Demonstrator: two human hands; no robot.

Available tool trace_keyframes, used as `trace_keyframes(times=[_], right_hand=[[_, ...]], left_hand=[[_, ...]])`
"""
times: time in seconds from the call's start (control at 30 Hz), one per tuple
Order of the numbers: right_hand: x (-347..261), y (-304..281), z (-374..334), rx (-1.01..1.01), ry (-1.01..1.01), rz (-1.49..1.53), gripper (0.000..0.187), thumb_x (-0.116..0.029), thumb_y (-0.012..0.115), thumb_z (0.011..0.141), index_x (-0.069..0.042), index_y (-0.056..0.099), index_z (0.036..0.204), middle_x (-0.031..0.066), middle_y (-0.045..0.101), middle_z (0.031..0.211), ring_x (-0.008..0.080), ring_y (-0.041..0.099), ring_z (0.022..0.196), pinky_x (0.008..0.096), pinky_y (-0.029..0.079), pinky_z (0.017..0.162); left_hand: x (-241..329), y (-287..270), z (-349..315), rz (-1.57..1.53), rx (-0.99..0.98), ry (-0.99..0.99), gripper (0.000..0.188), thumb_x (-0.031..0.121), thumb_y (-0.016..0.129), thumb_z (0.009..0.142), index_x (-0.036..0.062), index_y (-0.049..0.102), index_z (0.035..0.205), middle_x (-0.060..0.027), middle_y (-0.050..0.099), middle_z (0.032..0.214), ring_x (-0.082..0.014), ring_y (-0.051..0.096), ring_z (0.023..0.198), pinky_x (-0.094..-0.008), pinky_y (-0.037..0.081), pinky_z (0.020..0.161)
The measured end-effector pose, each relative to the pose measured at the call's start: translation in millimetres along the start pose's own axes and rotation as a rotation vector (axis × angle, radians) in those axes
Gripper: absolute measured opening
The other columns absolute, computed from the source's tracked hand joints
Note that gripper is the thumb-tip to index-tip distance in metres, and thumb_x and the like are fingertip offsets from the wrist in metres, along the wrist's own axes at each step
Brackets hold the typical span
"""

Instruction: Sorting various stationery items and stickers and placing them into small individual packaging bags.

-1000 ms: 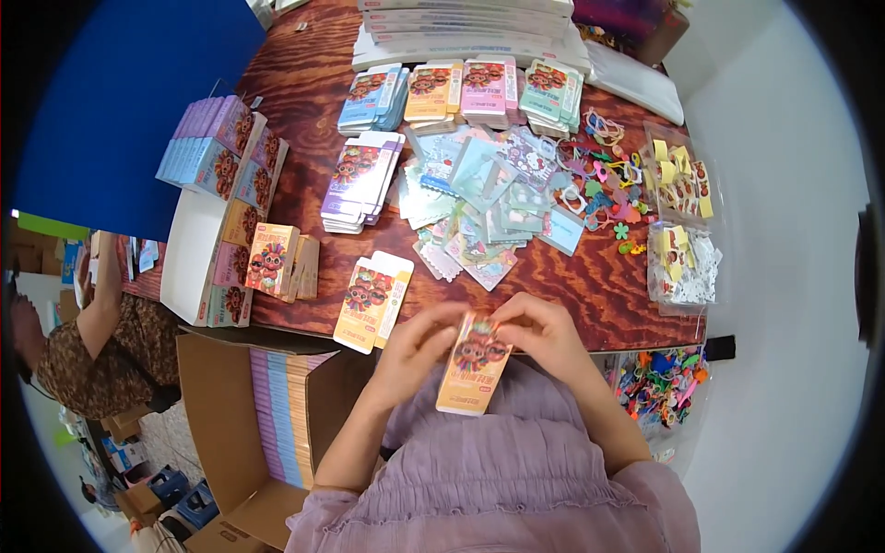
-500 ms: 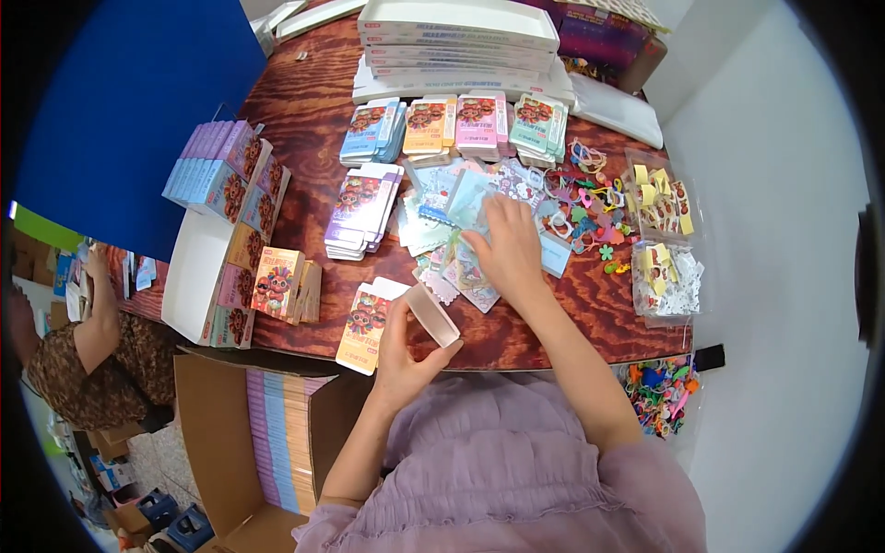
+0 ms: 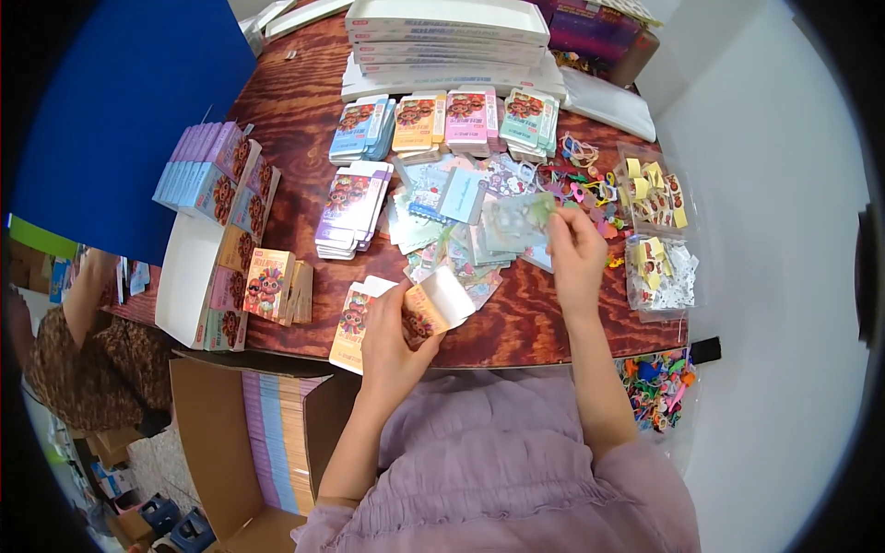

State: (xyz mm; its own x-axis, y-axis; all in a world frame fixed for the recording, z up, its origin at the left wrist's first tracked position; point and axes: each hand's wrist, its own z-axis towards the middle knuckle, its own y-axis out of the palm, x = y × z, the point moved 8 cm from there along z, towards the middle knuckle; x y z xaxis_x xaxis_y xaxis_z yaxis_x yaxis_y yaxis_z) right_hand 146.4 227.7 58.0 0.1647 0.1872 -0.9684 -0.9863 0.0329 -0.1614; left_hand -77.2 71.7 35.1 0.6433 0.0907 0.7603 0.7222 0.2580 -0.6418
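My left hand [image 3: 389, 343] is closed round a small orange carton [image 3: 426, 311], its white flap open toward the upper right. Under and beside that hand lies a flat orange carton [image 3: 347, 343]. Between the fingertips of my right hand [image 3: 578, 253] is a see-through, pale green plastic packet [image 3: 516, 223], raised over the card pile; its contents are too blurred to make out. Beneath the packet spreads a loose pile of pastel cards and packets [image 3: 419, 230]. Right of the pile lie colourful small hair ties and charms [image 3: 583, 189].
Flat cartons in blue [image 3: 358, 129], orange [image 3: 419, 124], pink [image 3: 470, 120], green [image 3: 529, 124] and purple [image 3: 350, 207] stand stacked. White trays [image 3: 447, 23] are piled behind. Filled cartons [image 3: 212, 175] sit left, sticker bags [image 3: 659, 276] right. A cardboard box [image 3: 212, 433] stands below the table's edge.
My right hand has lifted off the card pile and moved right with the pale green packet. My left hand has turned the orange carton, so its printed front now shows.
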Motion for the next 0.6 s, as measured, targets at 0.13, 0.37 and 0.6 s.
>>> trace_keyframes(times=[0.13, 0.37, 0.6], right_hand=[[9, 8, -49, -0.249, 0.349, 0.229, 0.007, -0.008, 0.061, 0.097, -0.002, 0.064, 0.095, -0.0007, 0.062, 0.076, 0.0029, 0.056, 0.060, 0.0179, 0.042, 0.049], [-5, 17, -67, -0.490, 0.014, -0.242, 0.009, -0.005, 0.070, 0.085, -0.002, 0.063, 0.090, 0.0073, 0.056, 0.079, 0.0181, 0.060, 0.070, 0.0302, 0.046, 0.062], [-35, 41, -74, -0.396, -0.488, -0.597, 0.014, -0.008, 0.072, 0.080, -0.001, 0.067, 0.091, 0.0162, 0.060, 0.122, 0.0311, 0.054, 0.115, 0.0420, 0.045, 0.096]], left_hand=[[8, 14, 3, 0.035, -0.057, -0.022, 0.074, 0.012, 0.082, 0.072, -0.0018, 0.046, 0.135, -0.0201, 0.055, 0.127, -0.0364, 0.053, 0.119, -0.0433, 0.048, 0.096], [29, 21, 0, 0.155, -0.089, 0.118, 0.077, 0.012, 0.082, 0.071, -0.0018, 0.045, 0.137, -0.0181, 0.054, 0.129, -0.0354, 0.053, 0.119, -0.0438, 0.048, 0.096], [36, 31, 1, 0.148, -0.103, 0.161, 0.077, 0.011, 0.082, 0.072, 0.0002, 0.044, 0.139, -0.0184, 0.052, 0.131, -0.0378, 0.052, 0.120, -0.0445, 0.048, 0.097]])
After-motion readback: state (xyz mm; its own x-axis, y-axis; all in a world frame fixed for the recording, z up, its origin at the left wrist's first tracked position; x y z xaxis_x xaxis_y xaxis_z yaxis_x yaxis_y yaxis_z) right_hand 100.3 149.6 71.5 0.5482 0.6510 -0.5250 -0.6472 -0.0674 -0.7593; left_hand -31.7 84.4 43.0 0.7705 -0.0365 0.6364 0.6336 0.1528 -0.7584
